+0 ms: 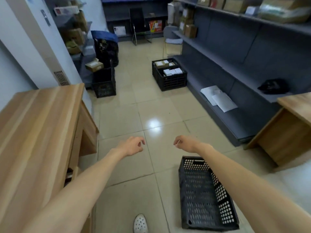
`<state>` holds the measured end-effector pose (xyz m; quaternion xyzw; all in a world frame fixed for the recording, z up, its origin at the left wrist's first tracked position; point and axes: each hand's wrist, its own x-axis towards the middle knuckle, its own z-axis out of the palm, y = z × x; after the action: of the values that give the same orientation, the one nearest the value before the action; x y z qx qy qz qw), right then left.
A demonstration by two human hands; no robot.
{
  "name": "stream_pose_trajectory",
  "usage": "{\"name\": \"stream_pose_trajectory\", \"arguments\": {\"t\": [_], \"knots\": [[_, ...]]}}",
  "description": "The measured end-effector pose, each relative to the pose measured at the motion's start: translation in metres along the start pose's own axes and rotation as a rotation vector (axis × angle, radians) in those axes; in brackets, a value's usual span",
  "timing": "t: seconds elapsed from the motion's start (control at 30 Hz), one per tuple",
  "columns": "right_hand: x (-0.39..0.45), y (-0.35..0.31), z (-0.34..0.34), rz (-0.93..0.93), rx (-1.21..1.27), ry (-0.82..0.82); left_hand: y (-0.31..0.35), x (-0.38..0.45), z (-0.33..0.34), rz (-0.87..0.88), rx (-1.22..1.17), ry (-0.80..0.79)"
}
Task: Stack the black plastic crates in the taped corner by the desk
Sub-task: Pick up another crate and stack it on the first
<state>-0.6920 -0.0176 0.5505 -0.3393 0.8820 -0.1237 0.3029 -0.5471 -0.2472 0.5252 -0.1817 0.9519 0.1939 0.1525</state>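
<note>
Black plastic makes up three crates on the tiled floor (121, 118). The nearest crate (202, 197) lies empty under the right forearm, close to a white shoe (140, 223). A second crate (170, 78), beside the grey shelving (223, 105), holds white and brown boxes (169, 68). A third crate (104, 83) stands past the wooden worktop (38, 132); its contents cannot be made out. Both hands hang over the floor holding nothing: the left hand (133, 146) with loosely curled fingers, the right hand (185, 142) likewise half curled.
</note>
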Motion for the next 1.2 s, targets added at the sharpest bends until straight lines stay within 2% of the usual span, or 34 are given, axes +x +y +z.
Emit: {"name": "stream_pose_trajectory", "arguments": {"t": [0.07, 0.17, 0.3, 0.5, 0.63, 0.73, 0.93, 1.07, 1.2], "knots": [[0.027, -0.013, -0.012, 0.034, 0.071, 0.067, -0.023, 0.027, -0.022, 0.008, -0.055, 0.020], [0.066, -0.030, -0.027, 0.082, 0.083, 0.048, -0.055, 0.068, -0.058, 0.012, -0.031, -0.008], [0.125, -0.041, -0.049, 0.119, 0.077, 0.079, -0.075, 0.130, -0.098, 0.069, -0.116, 0.022], [0.196, -0.035, -0.058, 0.173, 0.066, 0.019, -0.067, 0.209, -0.103, 0.159, -0.053, -0.050], [0.237, -0.015, -0.071, 0.220, -0.040, -0.138, -0.059, 0.265, -0.104, 0.210, -0.026, -0.097], [0.278, 0.005, -0.105, 0.264, -0.114, -0.183, -0.055, 0.322, -0.119, 0.205, -0.065, -0.122], [0.381, 0.050, -0.211, 0.247, -0.065, 0.021, -0.013, 0.453, -0.179, 0.203, -0.030, -0.075], [0.427, 0.097, -0.267, 0.283, -0.037, 0.047, 0.035, 0.528, -0.211, 0.229, -0.062, -0.034], [0.449, 0.142, -0.282, 0.311, 0.004, 0.049, 0.072, 0.582, -0.215, 0.268, -0.041, -0.071]]}}
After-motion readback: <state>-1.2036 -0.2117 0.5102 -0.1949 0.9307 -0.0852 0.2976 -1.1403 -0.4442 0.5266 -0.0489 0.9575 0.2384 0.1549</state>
